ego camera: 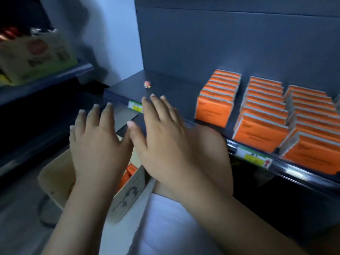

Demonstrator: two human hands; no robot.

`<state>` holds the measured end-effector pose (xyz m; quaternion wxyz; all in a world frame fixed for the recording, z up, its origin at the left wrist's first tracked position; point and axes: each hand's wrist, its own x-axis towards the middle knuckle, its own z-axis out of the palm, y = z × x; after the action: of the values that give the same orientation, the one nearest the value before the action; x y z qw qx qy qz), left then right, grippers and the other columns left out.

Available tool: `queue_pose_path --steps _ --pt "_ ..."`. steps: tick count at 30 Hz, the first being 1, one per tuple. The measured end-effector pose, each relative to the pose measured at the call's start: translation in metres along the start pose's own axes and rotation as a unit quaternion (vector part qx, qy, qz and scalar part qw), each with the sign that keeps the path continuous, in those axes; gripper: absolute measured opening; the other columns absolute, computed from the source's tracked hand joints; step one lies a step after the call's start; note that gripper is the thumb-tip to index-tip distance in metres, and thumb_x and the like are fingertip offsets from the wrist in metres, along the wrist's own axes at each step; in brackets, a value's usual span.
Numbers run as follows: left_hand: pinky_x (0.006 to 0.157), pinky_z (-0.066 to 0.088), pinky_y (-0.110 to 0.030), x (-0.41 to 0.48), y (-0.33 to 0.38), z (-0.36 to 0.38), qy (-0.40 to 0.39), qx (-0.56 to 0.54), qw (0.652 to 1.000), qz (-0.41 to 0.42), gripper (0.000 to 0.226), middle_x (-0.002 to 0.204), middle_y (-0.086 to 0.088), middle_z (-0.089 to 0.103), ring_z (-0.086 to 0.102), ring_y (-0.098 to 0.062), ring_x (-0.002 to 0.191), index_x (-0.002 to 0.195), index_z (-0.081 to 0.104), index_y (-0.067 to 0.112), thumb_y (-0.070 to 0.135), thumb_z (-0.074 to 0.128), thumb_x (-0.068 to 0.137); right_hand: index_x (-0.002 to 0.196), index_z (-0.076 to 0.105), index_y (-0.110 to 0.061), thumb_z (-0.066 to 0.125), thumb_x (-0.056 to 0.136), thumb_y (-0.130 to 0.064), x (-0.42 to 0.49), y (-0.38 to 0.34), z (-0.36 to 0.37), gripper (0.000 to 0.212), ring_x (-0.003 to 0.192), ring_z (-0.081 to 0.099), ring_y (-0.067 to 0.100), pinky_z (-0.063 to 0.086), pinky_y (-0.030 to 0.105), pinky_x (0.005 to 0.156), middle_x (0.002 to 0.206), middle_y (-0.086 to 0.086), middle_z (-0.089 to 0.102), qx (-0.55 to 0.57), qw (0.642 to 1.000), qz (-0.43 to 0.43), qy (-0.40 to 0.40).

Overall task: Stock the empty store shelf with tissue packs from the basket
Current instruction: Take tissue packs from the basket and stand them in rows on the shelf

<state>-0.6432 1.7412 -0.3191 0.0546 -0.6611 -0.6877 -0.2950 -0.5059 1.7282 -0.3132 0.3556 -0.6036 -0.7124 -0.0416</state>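
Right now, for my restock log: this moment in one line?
left hand: open, empty | right hand: open, empty | basket: tissue packs inside | shelf: rows stocked at right

Red up-arrow (268,162) on shelf-edge label (254,158); print illegible.

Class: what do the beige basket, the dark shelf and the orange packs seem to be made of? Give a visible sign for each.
Beige printed basket: stiff card or fabric, matt; flat thin walls.
Dark grey shelf board: probably painted metal, matt; its glossy front rail catches highlights.
Orange tissue packs: paper or film wrap, matt faces; blur leaves it open.
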Motion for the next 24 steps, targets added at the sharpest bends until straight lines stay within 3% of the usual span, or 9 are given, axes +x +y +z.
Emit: queue_pose_path --steps 7,11,15,19,24 --pt "0.120 0.030 -0.058 -0.031 -0.139 -0.007 0.005 0.105 0.980 -0.170 0.072 0.157 -0.018 0.047 0.033 -0.044 0.148 0.154 0.044 0.013 0.056 0.054 0.097 0.151 0.045 -0.010 0.034 0.104 -0.051 0.005 -0.097 0.108 0.063 0.150 0.033 0.032 0.028 0.050 0.122 0.158 0.012 0.044 0.079 0.990 -0.003 -0.116" --pt "0.121 0.031 -0.053 -0.049 -0.182 0.018 -0.047 0.108 0.971 -0.208 0.072 0.154 -0.016 0.049 0.037 -0.043 0.146 0.152 0.043 0.014 0.055 0.047 0.093 0.141 0.055 -0.011 0.039 0.104 -0.044 -0.004 -0.103 0.156 0.052 0.129 0.053 0.030 0.040 0.050 0.113 0.140 0.009 0.060 0.057 0.986 -0.039 -0.152" --pt "0.114 0.040 -0.054 -0.056 -0.191 0.050 -0.090 0.072 0.966 -0.229 0.060 0.148 -0.014 0.054 0.042 -0.042 0.140 0.144 0.051 0.014 0.048 0.053 0.095 0.127 0.061 -0.014 0.041 0.103 -0.044 -0.015 -0.105 0.198 0.044 0.114 0.059 0.028 0.046 0.044 0.101 0.123 0.007 0.066 0.016 0.973 -0.033 -0.229" --pt "0.104 0.044 -0.047 -0.056 -0.204 0.091 -0.146 0.043 0.954 -0.259 0.050 0.138 -0.014 0.060 0.048 -0.040 0.131 0.137 0.057 0.012 0.043 0.055 0.097 0.126 0.061 -0.012 0.044 0.104 -0.044 -0.014 -0.097 0.236 0.043 0.121 0.057 0.035 0.045 0.047 0.105 0.127 0.014 0.064 0.015 0.934 0.058 -0.351" --pt "0.099 0.048 -0.049 -0.054 -0.231 0.148 -0.250 -0.002 0.911 -0.327 0.044 0.133 -0.010 0.059 0.051 -0.037 0.126 0.130 0.057 0.016 0.045 0.053 0.097 0.132 0.060 -0.010 0.048 0.103 -0.032 -0.014 -0.090 0.263 0.039 0.121 0.060 0.038 0.048 0.048 0.104 0.131 0.016 0.064 0.048 0.863 0.161 -0.477"
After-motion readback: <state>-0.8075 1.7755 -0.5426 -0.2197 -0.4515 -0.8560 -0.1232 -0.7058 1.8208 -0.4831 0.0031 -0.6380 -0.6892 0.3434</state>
